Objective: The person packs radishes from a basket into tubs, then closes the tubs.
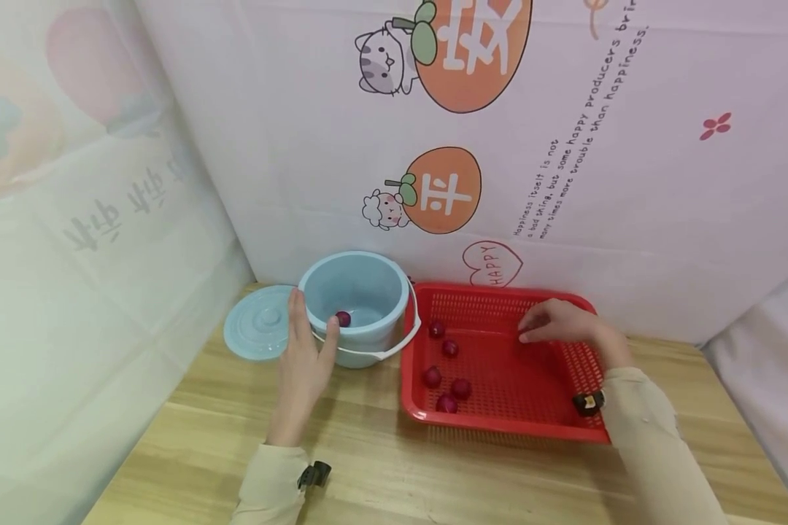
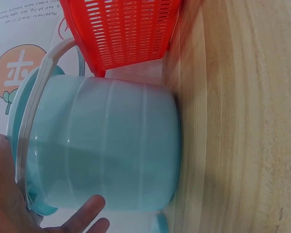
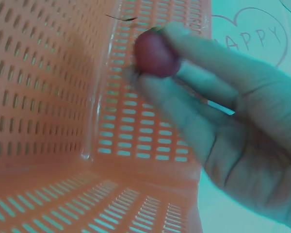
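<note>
In the head view, my left hand (image 1: 305, 364) is at the near left side of a light-blue bucket (image 1: 361, 339), its fingers straight along the rim. The left wrist view shows fingertips (image 2: 92, 206) by the bucket's outer wall. One small round dark-red fruit (image 1: 343, 319) lies inside. My right hand (image 1: 554, 322) is over the right part of a red plastic basket (image 1: 499, 421). Between thumb and fingers it pinches another dark-red fruit (image 3: 156, 52), with a bit of green at its top. Several more such fruits (image 1: 461, 388) lie in the basket's left half.
A light-blue lid (image 1: 263, 324) lies left of the bucket. The bucket's white handle (image 1: 394, 350) hangs down on the side toward the basket. Behind the wooden table (image 1: 368, 467) stands a printed white cloth (image 1: 289, 146), with another cloth on the left.
</note>
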Motion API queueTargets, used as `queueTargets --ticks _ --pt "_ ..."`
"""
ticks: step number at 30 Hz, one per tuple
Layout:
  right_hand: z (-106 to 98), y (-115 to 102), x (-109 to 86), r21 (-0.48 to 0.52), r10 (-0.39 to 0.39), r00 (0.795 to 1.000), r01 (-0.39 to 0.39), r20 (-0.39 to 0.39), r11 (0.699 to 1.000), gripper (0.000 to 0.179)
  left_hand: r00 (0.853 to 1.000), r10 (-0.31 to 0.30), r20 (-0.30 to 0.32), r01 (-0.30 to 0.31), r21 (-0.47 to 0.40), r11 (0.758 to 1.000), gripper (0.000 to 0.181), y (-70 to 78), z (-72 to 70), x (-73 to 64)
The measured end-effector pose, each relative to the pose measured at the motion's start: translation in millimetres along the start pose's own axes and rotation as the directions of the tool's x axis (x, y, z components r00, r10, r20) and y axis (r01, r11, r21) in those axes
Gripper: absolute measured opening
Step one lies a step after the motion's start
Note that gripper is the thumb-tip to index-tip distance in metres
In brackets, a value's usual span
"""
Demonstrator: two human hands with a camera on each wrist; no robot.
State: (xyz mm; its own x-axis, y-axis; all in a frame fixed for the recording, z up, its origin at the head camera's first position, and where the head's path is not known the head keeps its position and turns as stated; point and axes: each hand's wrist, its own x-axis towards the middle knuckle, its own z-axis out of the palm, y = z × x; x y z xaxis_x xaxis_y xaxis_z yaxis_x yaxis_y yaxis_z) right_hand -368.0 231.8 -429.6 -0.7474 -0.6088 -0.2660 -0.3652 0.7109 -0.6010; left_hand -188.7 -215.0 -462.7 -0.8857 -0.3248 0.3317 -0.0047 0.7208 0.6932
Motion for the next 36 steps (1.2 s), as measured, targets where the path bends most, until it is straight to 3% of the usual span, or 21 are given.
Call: queueTargets --ticks 4,7,15,20,25,31,36 --pt "1 -8 -1.0 0.145 -0.039 0.995 0.052 -0.093 0.988 0.035 1.000 -0.001 -0.002 0.001 0.003 1.000 0.083 0.1 0.8 -0.7" --pt "2 -16 0.7 0.198 -0.025 0.989 0.054 -0.146 0.979 0.037 1.000 0.000 -0.006 0.000 0.004 1.000 0.083 0.3 1.3 -1.0" --pt "14 -36 16.6 0.405 -0.014 0.980 0.095 -0.201 0.910 0.041 1.000 0.002 -0.017 -0.002 0.004 1.000 0.082 0.1 1.1 -2.0" --pt "24 -53 29.6 0.446 -0.031 0.971 0.138 -0.239 0.884 0.043 1.000 0.001 -0.008 -0.001 -0.001 1.000 0.083 0.5 1.3 -0.6" --pt "32 -76 41.0 0.493 -0.082 0.956 0.218 -0.283 0.842 0.039 1.000 -0.004 -0.004 0.004 -0.002 1.000 0.084 0.9 0.4 0.1" --pt "38 -106 48.8 0.584 -0.112 0.942 0.287 -0.317 0.760 0.038 1.000 0.000 -0.011 0.000 0.004 1.000 0.084 0.8 0.7 0.4" --pt "46 -126 57.9 0.625 -0.136 0.934 0.325 -0.331 0.710 0.036 1.000 0.009 -0.017 -0.009 -0.001 1.000 0.084 0.2 1.2 0.2"
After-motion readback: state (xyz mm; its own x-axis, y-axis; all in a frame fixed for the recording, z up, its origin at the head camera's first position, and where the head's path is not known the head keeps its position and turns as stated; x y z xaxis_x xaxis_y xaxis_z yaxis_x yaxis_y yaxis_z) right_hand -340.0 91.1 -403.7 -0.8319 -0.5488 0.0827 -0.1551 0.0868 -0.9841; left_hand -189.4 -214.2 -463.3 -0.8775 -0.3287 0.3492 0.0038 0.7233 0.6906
